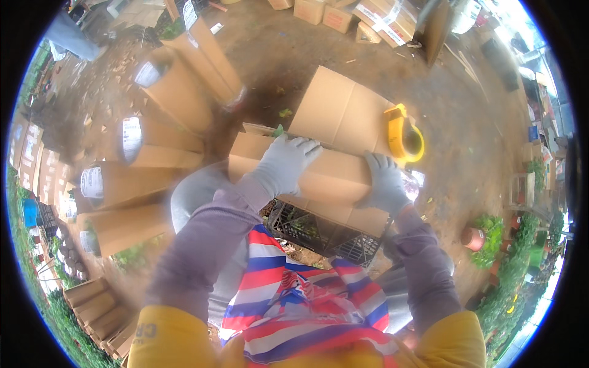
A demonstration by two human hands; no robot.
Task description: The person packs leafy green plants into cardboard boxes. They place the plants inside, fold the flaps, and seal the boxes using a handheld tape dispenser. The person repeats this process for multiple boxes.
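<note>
A long brown cardboard box (334,175) lies across in front of me, with a wide open flap (337,110) spread out on its far side. My left hand (283,162), in a grey glove, grips the box's top near its left part, fingers over the far edge. Around the right end of the box wraps my right hand (386,181), also gloved. A green leaf (278,130) pokes out beside my left hand. Under the box stands a black plastic crate (319,233). Just beyond my right hand, a yellow tape dispenser (405,136) rests by the flap.
Several tall cardboard cartons (165,147) with white labels stand at the left. More boxes (386,21) lie at the far side. A potted plant (481,239) stands at the right, near a row of greenery. Folded cartons (98,310) sit at the lower left.
</note>
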